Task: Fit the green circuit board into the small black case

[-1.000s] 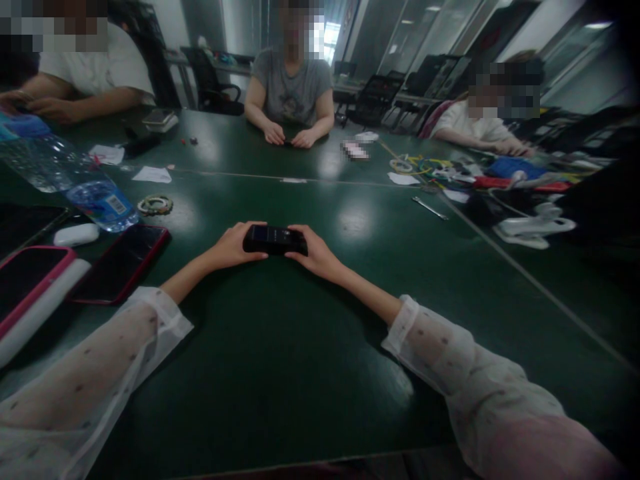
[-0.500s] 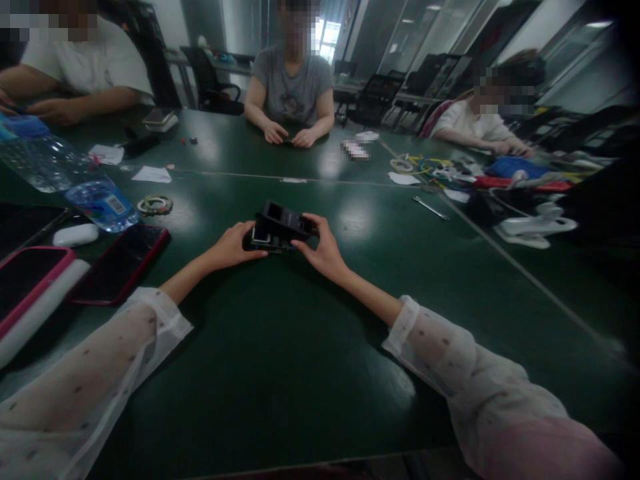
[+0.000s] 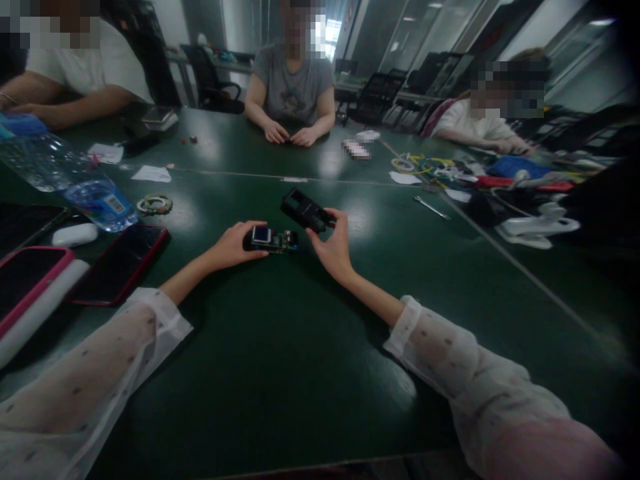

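Note:
A circuit board with a small screen (image 3: 280,240) sits low over the green table (image 3: 260,347), its left end between the thumb and fingers of my left hand (image 3: 233,245). My right hand (image 3: 337,248) grips a black plastic cover (image 3: 303,209) by its right end. The cover is tilted, with a rectangular window near its upper left end. It is apart from the board, above and to the right of it. Part of the board's left end is hidden by my left fingers.
Phones (image 3: 123,263), a white case (image 3: 75,235), a bracelet (image 3: 155,204) and water bottles (image 3: 103,200) are at the left. A wrench (image 3: 431,208), cables (image 3: 425,164) and a white device (image 3: 540,227) lie at the right. Three people sit around the table.
My right hand has lifted the black cover off the board and moved it up and right, uncovering the screen and components. My left hand has stayed in place.

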Available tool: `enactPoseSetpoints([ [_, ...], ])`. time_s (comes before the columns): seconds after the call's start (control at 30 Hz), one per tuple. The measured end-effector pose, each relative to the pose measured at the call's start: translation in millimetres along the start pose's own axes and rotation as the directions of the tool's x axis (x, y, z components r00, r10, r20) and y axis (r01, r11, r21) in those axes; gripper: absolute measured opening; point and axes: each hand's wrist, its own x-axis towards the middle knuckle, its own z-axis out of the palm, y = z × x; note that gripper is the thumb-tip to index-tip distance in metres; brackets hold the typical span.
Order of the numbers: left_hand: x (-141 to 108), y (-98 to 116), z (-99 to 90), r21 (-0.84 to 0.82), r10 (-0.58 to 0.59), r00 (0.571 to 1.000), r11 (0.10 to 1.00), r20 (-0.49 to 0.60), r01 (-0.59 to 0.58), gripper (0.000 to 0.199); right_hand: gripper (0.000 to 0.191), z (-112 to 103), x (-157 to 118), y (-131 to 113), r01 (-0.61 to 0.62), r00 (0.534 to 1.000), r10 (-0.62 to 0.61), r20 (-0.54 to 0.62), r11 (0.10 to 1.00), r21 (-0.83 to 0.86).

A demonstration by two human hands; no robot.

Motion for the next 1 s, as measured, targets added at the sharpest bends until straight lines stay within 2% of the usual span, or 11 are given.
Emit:
enactPoseSetpoints([
  [0.27, -0.6, 1.6, -1.9, -0.005, -0.014, 1.0, 1.0, 0.014, 0.014, 0.072, 0.049, 4.8, 1.2, 18.6, -0.139, 0.99, 0.139, 0.022, 0.99, 0.007],
  [0.43, -0.6, 2.1, -1.8, 0.007, -0.019, 1.0, 1.0, 0.016, 0.019, 0.073, 0.05, 11.5, 1.0, 33.5, -0.186, 0.982, 0.186, 0.043, 0.982, -0.014],
  [0.7, -1.0, 2.9, -2.2, -0.001, -0.034, 0.999, 0.999, 0.022, 0.034, 0.072, 0.067, 9.6, -0.3, 29.1, -0.156, 0.988, 0.156, -0.001, 0.986, -0.058],
  [0.87, 0.0, 2.4, -1.2, 0.015, -0.027, 0.999, 1.0, 0.018, 0.027, 0.072, 0.066, 9.4, -0.5, 28.8, -0.192, 0.981, 0.192, 0.011, 0.981, -0.026],
  [1.0, -0.1, 2.6, -1.4, 0.021, -0.022, 1.0, 1.0, 0.015, 0.022, 0.07, 0.06, 10.3, -0.7, 32.0, -0.175, 0.985, 0.175, -0.005, 0.983, -0.048],
])
